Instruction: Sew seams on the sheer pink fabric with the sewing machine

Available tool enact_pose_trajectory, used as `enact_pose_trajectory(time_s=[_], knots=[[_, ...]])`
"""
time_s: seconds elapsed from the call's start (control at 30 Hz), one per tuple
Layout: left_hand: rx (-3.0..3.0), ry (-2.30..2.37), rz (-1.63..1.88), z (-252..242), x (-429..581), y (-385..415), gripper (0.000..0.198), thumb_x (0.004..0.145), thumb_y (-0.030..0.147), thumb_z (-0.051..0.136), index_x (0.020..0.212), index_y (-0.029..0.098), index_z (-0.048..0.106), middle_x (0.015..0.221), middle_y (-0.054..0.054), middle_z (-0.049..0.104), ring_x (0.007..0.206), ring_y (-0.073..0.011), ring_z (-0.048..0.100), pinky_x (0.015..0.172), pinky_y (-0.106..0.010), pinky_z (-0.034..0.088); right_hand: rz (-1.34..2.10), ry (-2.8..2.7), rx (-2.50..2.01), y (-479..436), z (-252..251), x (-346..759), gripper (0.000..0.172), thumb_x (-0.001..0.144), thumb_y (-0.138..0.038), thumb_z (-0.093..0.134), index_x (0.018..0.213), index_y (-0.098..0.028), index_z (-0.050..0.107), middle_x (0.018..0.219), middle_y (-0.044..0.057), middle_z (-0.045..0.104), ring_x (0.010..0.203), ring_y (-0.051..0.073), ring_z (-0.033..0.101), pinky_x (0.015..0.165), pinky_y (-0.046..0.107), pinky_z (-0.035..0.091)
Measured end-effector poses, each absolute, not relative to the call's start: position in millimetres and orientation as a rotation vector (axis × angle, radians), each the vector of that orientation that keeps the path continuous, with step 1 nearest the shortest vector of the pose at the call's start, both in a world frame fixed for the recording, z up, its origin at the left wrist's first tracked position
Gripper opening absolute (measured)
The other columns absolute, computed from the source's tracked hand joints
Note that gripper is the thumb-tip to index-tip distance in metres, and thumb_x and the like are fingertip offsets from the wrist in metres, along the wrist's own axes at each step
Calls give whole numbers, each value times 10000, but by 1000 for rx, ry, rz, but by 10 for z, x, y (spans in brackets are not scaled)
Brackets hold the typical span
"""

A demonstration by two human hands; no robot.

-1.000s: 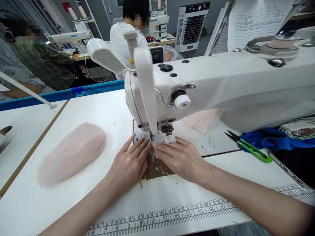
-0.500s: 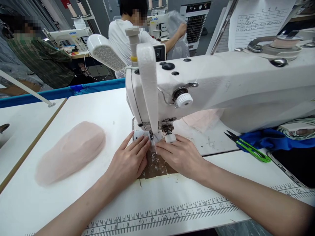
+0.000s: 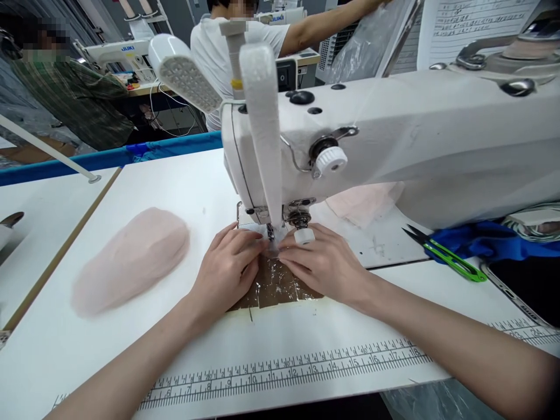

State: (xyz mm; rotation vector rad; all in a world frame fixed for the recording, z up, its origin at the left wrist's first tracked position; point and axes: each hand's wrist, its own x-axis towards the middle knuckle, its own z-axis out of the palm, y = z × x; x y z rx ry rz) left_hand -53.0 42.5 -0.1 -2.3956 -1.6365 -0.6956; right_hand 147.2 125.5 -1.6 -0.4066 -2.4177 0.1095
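Both hands are at the needle area of a white sewing machine (image 3: 394, 128). My left hand (image 3: 227, 265) has its fingers bent and closed at the left of the presser foot (image 3: 270, 232). On the right side, my right hand (image 3: 326, 262) pinches close to the foot, under a white knob. Between the fingertips is a small bit of sheer, whitish fabric (image 3: 273, 252), mostly hidden by the fingers and the foot. Below them, a brown taped patch (image 3: 277, 286) covers the table. A pale pink sheer fabric piece (image 3: 135, 256) lies flat to the left.
More pink fabric (image 3: 365, 201) lies behind the needle, under the machine arm. Green thread snips (image 3: 455, 261) rest by a blue cloth (image 3: 494, 240) and a dark-screened device (image 3: 525, 286). A printed ruler (image 3: 293, 373) runs along the front edge. Two people work beyond the blue-edged table.
My left fingers have curled in from a flatter pose, and both hands remain at the presser foot. The person in white has stretched an arm to the right with the clear plastic. The view has shifted slightly.
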Motion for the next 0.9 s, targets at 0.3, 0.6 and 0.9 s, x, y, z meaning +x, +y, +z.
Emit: enact_pose_trajectory(time_s=[0.3,0.6,0.9], knots=[[-2406,-1449,-543,48,-464,288,371,842,119,491,1178,164,643,1162,-65,688,1122,-250,622,1136,-538,309,-59,-2403,-342,1209,-32,1475,181,877,-89,552,847,-169,712,842,-14,745,698,130,615,746,302,473],[-2361,-1418,-466,64,-421,282,302,859,130,492,1099,106,674,1115,-105,701,1087,-251,645,1129,-539,329,-72,-2408,-342,1194,-62,1481,193,862,-69,549,848,-168,714,887,-11,748,705,135,614,779,312,472],[-2361,-1431,-492,65,-441,299,313,855,121,495,1109,108,676,1124,-105,699,1087,-256,644,1145,-537,308,-99,-2421,-350,1185,-70,1475,174,859,-77,560,869,-166,710,881,11,744,714,135,629,756,314,468]])
